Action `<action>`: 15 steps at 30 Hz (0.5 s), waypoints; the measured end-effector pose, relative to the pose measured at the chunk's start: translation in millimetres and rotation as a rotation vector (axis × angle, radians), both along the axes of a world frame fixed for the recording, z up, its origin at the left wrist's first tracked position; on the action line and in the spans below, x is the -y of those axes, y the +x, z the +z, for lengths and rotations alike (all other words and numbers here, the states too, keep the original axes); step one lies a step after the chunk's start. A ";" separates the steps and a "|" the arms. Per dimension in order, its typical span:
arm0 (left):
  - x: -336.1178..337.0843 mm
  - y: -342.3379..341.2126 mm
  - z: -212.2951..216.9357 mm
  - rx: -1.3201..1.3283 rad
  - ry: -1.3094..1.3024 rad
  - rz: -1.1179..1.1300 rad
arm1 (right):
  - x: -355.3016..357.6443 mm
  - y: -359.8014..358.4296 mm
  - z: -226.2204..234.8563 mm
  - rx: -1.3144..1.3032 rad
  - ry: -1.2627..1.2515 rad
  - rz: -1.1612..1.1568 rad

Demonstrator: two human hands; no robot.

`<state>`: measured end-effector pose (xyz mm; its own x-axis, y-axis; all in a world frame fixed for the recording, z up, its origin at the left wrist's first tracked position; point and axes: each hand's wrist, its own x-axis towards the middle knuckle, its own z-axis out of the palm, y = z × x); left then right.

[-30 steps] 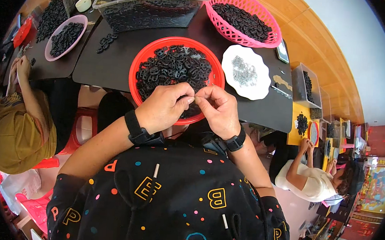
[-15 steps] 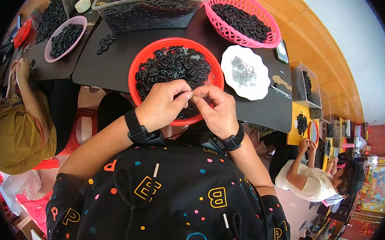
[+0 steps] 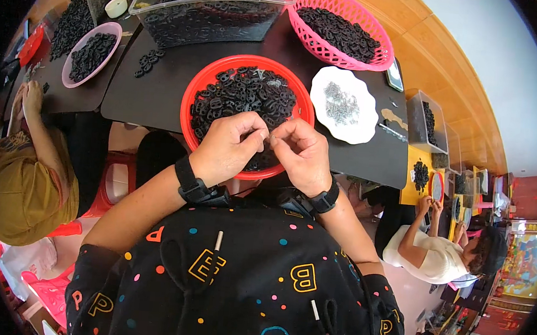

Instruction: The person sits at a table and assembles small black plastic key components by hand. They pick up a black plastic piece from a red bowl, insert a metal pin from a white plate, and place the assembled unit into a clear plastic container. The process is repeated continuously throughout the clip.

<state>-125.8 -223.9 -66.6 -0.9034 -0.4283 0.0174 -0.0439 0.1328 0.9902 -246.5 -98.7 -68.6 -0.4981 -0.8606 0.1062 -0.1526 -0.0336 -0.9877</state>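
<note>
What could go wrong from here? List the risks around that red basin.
Anything small between the left hand and the right hand, too tiny to make out, could drop among the black pieces below. The near rim of the red basin seems to reach past the edge of the black table, so a bump might tip it. The white plate of small pale pieces sits close beside the basin, so the right hand could knock it.

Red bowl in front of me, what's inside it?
The red bowl holds small black pieces and some silvery bits. Your left hand and right hand hide some nearer contents; its bottom is covered.
</note>
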 end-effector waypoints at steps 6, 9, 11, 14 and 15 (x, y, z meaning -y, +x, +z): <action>10.6 0.5 -2.9 -0.047 -0.142 0.161 | -2.8 -10.3 2.5 0.097 -0.103 -0.063; 24.6 2.9 -3.6 -0.017 -0.285 0.209 | -6.0 -13.1 4.2 0.089 -0.080 -0.116; 27.7 3.2 -7.5 -0.024 -0.276 0.256 | -11.1 -17.6 5.1 0.072 -0.042 -0.139; 31.3 6.8 -11.8 0.011 -0.185 0.304 | -11.0 -20.2 -0.2 0.050 -0.044 -0.172; 31.3 7.6 -12.2 0.030 -0.142 0.316 | -11.1 -20.3 -1.9 0.046 -0.039 -0.184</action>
